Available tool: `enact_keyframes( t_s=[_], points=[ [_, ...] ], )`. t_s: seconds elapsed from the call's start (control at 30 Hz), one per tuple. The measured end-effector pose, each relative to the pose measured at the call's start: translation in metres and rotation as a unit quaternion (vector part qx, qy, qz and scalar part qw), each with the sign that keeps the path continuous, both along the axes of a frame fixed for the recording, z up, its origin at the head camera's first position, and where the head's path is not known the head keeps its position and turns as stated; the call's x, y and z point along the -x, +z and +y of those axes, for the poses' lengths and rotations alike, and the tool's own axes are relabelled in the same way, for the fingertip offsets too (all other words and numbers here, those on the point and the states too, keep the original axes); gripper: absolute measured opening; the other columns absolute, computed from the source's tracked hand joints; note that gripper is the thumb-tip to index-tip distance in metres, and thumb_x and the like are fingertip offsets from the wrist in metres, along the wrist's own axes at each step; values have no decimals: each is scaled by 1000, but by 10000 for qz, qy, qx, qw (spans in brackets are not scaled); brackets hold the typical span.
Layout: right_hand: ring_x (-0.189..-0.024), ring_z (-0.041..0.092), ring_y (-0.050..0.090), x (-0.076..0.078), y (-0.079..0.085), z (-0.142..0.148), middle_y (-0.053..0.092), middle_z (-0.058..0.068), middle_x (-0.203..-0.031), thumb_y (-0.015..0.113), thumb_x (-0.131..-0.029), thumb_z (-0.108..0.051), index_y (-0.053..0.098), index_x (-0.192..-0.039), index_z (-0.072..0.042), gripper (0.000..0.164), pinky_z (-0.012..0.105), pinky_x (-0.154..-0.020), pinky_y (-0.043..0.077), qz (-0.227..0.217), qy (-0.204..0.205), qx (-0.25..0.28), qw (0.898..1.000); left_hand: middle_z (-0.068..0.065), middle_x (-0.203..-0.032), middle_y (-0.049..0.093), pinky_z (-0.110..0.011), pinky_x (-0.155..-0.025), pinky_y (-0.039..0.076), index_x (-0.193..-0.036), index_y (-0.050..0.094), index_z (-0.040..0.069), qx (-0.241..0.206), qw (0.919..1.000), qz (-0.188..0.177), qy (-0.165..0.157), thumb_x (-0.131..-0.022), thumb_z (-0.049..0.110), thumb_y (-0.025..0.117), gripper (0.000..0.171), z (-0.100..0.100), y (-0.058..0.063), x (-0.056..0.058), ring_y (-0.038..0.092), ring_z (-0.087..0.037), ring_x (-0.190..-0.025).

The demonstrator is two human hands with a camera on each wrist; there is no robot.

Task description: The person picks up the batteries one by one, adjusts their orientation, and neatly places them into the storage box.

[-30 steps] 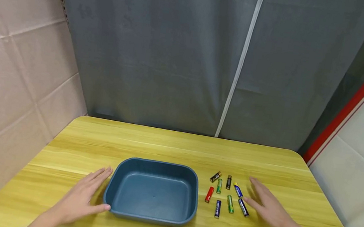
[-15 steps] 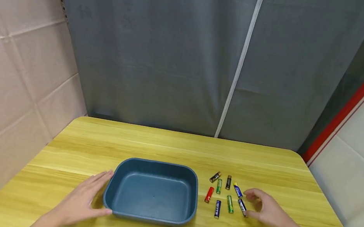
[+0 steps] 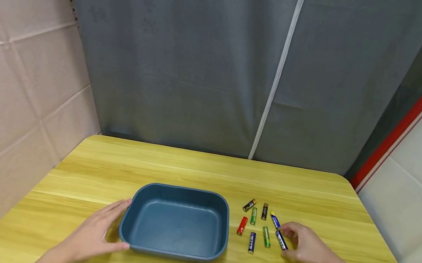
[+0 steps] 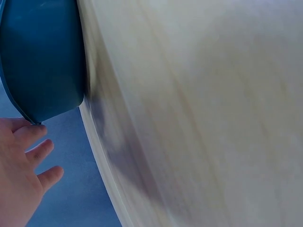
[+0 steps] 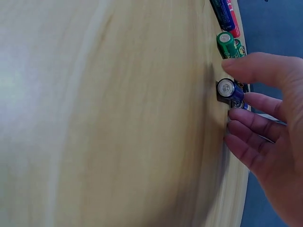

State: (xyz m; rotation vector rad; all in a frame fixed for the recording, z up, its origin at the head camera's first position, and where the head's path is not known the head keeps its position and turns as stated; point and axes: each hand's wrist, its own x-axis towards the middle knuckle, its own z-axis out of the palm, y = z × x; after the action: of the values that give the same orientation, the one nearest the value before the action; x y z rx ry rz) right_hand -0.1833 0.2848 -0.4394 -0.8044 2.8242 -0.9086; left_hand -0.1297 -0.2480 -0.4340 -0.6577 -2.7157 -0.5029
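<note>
A dark blue-grey rectangular basin [image 3: 170, 252] sits on the table. My left hand [image 3: 95, 232] is at its left side, fingers extended along the wall and thumb at the near-left corner; in the left wrist view fingertips meet the rim. My right hand [image 3: 310, 246] is low over the table, thumb and fingers bent around a dark blue battery [image 3: 281, 240]. In the right wrist view, this battery [image 5: 227, 88] lies between thumb and fingers, with a slight gap under the thumb. A blue battery with a yellow end [image 3: 275, 220] lies just beyond it.
Left of the right hand lie a red battery [image 3: 242, 225], a dark blue one [image 3: 251, 242], green ones [image 3: 266, 237] and black ones [image 3: 265, 211]. The wooden table [image 3: 197, 166] ends at a grey curtain [image 3: 189, 55], with pale side panels at left and right.
My right hand has come down and its fingers have drawn in around the dark blue battery. My left thumb has shifted slightly right along the basin's corner.
</note>
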Motion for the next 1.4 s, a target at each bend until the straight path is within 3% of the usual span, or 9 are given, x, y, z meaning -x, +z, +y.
enact_keyframes(
  t_s=[0.27, 0.5, 1.0, 1.4],
  points=[
    [-77, 7, 48, 4, 4, -3, 53, -5, -86, 77, -65, -13, 59, -106, -2, 45, 23, -63, 45, -165, 58, -288, 9994, -16, -135, 44, -55, -90, 41, -138, 37, 7, -27, 10000, 39, -54, -64, 59, 70, 97, -1, -1, 0, 42, -34, -120],
    [-76, 7, 47, 6, 4, -3, 51, -6, -84, 80, -64, -23, 61, -103, -6, 46, 22, -63, 44, -354, -26, -478, 9982, -14, -137, 43, -52, -93, 40, -139, 36, 7, 40, 10000, 10, -12, -64, 60, 70, 98, 0, 0, 0, 41, -32, -122],
    [-72, 4, 48, -2, -8, -8, 53, -7, -80, 81, -63, -33, 61, -98, -7, 47, 20, -59, 45, 280, -297, 6, 9992, -16, -137, 42, -57, -92, 40, -138, 35, 3, -48, 10000, -10, -38, -65, 59, 69, 98, 1, -1, 0, 41, -35, -121],
    [-76, 9, 51, 0, 3, -26, 55, -6, -84, 78, -67, -35, 60, -101, -7, 47, 22, -63, 48, 99, -435, 188, 9988, -13, -138, 41, -53, -95, 39, -139, 35, 6, -40, 9999, -142, -7, -63, 62, 69, 100, 1, -1, 1, 40, -31, -123]
  ],
)
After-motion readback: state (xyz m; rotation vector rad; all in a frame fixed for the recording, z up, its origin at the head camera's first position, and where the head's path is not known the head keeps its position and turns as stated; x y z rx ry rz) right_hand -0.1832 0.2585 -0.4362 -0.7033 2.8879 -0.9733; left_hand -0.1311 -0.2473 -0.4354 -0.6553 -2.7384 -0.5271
